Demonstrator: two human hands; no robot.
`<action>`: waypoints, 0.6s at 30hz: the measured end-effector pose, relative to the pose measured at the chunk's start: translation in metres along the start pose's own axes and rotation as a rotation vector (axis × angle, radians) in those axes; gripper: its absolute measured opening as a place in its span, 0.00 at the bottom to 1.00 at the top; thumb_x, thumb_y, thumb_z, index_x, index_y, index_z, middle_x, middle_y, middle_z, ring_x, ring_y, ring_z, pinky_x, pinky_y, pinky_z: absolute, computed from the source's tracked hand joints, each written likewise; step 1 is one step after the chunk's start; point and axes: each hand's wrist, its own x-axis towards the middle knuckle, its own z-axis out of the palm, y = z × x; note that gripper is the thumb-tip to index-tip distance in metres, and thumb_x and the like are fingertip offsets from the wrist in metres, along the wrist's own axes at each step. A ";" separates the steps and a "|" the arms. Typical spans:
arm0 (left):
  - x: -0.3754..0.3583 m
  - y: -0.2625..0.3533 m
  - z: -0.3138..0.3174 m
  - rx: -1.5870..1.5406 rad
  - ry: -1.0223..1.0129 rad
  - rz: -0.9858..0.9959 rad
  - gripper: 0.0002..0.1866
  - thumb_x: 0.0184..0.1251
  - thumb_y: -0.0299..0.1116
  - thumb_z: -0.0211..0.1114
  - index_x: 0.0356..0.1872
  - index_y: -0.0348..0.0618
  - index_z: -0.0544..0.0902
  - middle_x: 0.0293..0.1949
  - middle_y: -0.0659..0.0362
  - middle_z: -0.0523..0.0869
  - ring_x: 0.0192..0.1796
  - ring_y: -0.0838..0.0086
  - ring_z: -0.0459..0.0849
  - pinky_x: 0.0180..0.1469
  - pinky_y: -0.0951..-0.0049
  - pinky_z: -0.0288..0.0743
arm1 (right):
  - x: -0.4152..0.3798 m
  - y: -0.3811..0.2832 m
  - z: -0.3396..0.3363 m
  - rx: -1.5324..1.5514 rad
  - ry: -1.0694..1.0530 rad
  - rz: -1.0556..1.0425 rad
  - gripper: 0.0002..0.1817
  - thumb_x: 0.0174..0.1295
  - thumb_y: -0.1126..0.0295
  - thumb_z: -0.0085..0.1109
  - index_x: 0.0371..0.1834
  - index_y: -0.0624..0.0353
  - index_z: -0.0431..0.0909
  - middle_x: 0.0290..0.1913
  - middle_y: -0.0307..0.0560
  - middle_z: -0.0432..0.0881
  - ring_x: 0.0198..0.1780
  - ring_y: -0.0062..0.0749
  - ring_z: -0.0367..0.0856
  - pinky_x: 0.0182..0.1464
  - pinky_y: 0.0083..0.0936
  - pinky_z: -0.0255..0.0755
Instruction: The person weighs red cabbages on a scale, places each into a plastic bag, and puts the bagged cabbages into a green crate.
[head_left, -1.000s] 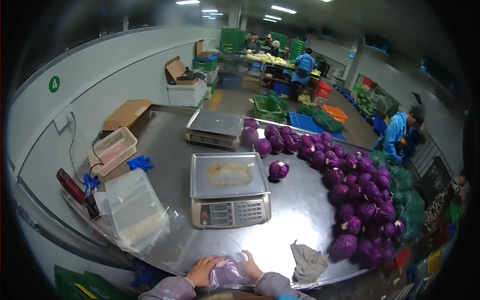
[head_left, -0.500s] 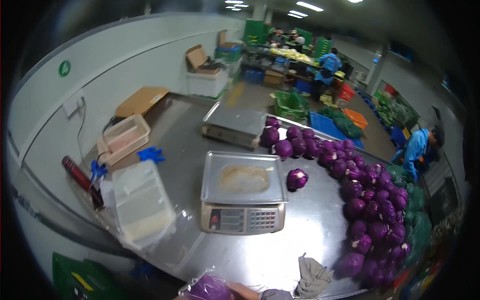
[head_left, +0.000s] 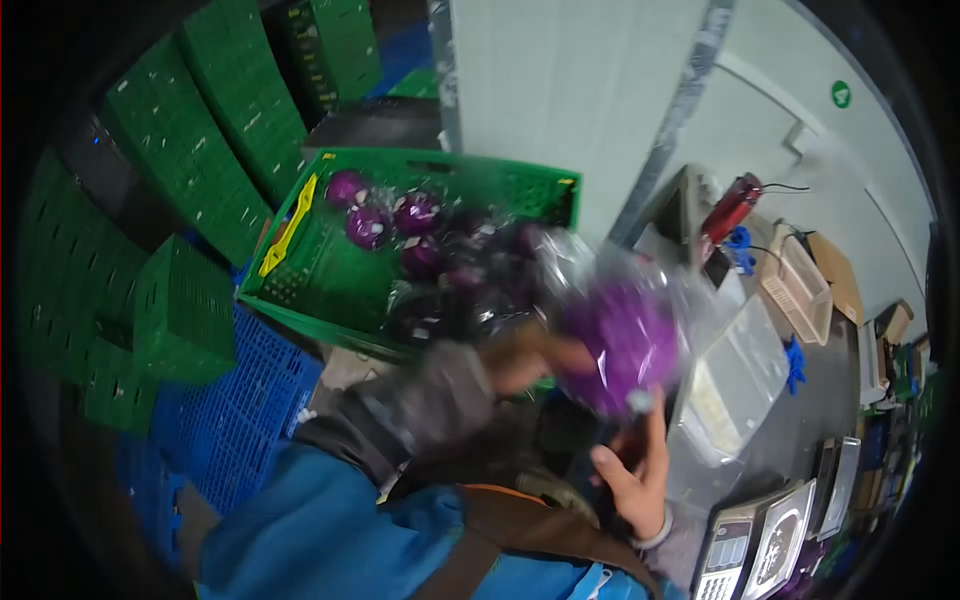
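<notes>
A purple cabbage (head_left: 620, 345) in clear plastic is held up in front of my body, between the green crate and the metal table. My left hand (head_left: 525, 358), blurred by motion, grips its left side. Below it is my right hand (head_left: 635, 475), with thumb and fingers apart and a fingertip at the cabbage's underside, near a small white spot. The green crate (head_left: 325, 300) holds several wrapped purple cabbages (head_left: 368, 227), mostly in its middle and right part.
Green crates (head_left: 185, 310) are stacked at the left beside a blue pallet (head_left: 235, 395). On the metal table (head_left: 700, 485) at the right are a clear-lidded box (head_left: 735, 365), a beige basket (head_left: 800, 295), blue gloves (head_left: 795, 365), a red cylinder (head_left: 732, 205) and a scale (head_left: 750, 545).
The view has swung left from the table to the green crate. The wrapped cabbage, earlier at the bottom edge, is now raised in mid-view, and both my hands have come into sight.
</notes>
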 end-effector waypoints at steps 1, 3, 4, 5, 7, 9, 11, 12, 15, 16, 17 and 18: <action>-0.016 0.008 -0.045 -0.330 0.015 -0.047 0.30 0.55 0.30 0.64 0.60 0.38 0.65 0.53 0.54 0.77 0.54 0.65 0.76 0.56 0.62 0.70 | 0.020 -0.007 0.018 -0.052 -0.114 -0.061 0.39 0.52 0.74 0.64 0.68 0.64 0.54 0.59 0.54 0.67 0.33 0.24 0.76 0.38 0.20 0.74; -0.049 0.022 -0.136 -1.040 0.096 -0.120 0.23 0.62 0.36 0.55 0.58 0.39 0.68 0.54 0.52 0.76 0.53 0.63 0.76 0.55 0.60 0.71 | 0.066 -0.026 0.052 -0.115 -0.329 -0.205 0.37 0.50 0.75 0.65 0.65 0.65 0.59 0.65 0.57 0.60 0.40 0.29 0.78 0.44 0.24 0.74; -0.076 0.024 -0.190 -1.031 0.081 -0.099 0.23 0.62 0.36 0.55 0.58 0.39 0.68 0.54 0.52 0.76 0.53 0.63 0.76 0.55 0.60 0.71 | 0.082 -0.013 0.064 -0.239 -0.280 -0.301 0.32 0.50 0.76 0.65 0.60 0.66 0.66 0.66 0.60 0.60 0.47 0.32 0.77 0.47 0.25 0.73; -0.111 0.015 -0.251 -0.880 0.242 -0.147 0.24 0.61 0.39 0.56 0.57 0.37 0.69 0.52 0.51 0.77 0.53 0.62 0.77 0.54 0.60 0.72 | 0.097 0.000 0.073 -0.364 -0.163 -0.353 0.27 0.46 0.77 0.66 0.53 0.63 0.72 0.62 0.58 0.65 0.50 0.38 0.75 0.49 0.29 0.71; -0.146 0.034 -0.301 -0.581 0.454 -0.247 0.25 0.59 0.41 0.57 0.54 0.36 0.71 0.49 0.50 0.80 0.52 0.60 0.78 0.55 0.59 0.70 | 0.119 0.027 0.082 -0.736 0.039 -0.433 0.24 0.42 0.77 0.66 0.47 0.61 0.75 0.56 0.55 0.71 0.51 0.46 0.72 0.52 0.34 0.68; -0.172 0.032 -0.335 -0.471 0.651 -0.344 0.29 0.57 0.40 0.59 0.58 0.37 0.69 0.54 0.50 0.77 0.56 0.58 0.76 0.63 0.56 0.63 | 0.131 0.042 0.097 -0.700 0.111 -0.352 0.23 0.39 0.78 0.66 0.43 0.58 0.76 0.51 0.52 0.74 0.53 0.50 0.69 0.55 0.38 0.64; -0.189 0.021 -0.361 -0.328 0.789 -0.363 0.29 0.56 0.39 0.60 0.59 0.39 0.69 0.55 0.52 0.77 0.57 0.60 0.75 0.62 0.57 0.65 | 0.133 0.048 0.106 -0.881 0.107 -0.378 0.21 0.38 0.77 0.65 0.40 0.57 0.77 0.51 0.50 0.74 0.53 0.49 0.70 0.55 0.39 0.62; -0.190 0.018 -0.377 -0.335 0.782 -0.452 0.29 0.55 0.39 0.61 0.58 0.39 0.70 0.53 0.52 0.79 0.56 0.61 0.76 0.61 0.57 0.66 | 0.134 0.050 0.111 -0.957 0.138 -0.381 0.18 0.37 0.77 0.63 0.37 0.55 0.78 0.49 0.48 0.75 0.53 0.48 0.70 0.54 0.39 0.61; -0.192 -0.001 -0.407 -0.304 0.867 -0.649 0.27 0.53 0.38 0.63 0.55 0.39 0.73 0.48 0.54 0.81 0.51 0.64 0.79 0.58 0.59 0.69 | 0.136 0.055 0.111 -0.992 0.161 -0.357 0.16 0.38 0.77 0.62 0.35 0.55 0.78 0.48 0.46 0.76 0.52 0.47 0.71 0.53 0.38 0.61; -0.188 -0.011 -0.415 -0.252 0.965 -0.732 0.26 0.52 0.37 0.64 0.54 0.39 0.74 0.45 0.54 0.83 0.49 0.65 0.80 0.56 0.60 0.70 | 0.137 0.058 0.110 -0.981 0.172 -0.367 0.16 0.38 0.77 0.61 0.35 0.54 0.78 0.47 0.45 0.77 0.51 0.46 0.72 0.53 0.38 0.62; -0.221 -0.028 -0.439 -0.123 0.979 -0.690 0.27 0.52 0.37 0.65 0.54 0.38 0.73 0.43 0.53 0.83 0.47 0.65 0.80 0.54 0.61 0.72 | 0.137 0.056 0.111 -1.013 0.178 -0.382 0.15 0.38 0.76 0.60 0.34 0.54 0.78 0.45 0.45 0.77 0.51 0.45 0.73 0.52 0.39 0.63; -0.224 -0.042 -0.456 -0.051 0.942 -0.701 0.26 0.53 0.36 0.64 0.54 0.37 0.73 0.44 0.53 0.82 0.48 0.65 0.80 0.55 0.62 0.72 | 0.138 0.053 0.113 -1.012 0.183 -0.351 0.14 0.38 0.75 0.62 0.33 0.53 0.79 0.44 0.44 0.78 0.51 0.44 0.73 0.51 0.38 0.64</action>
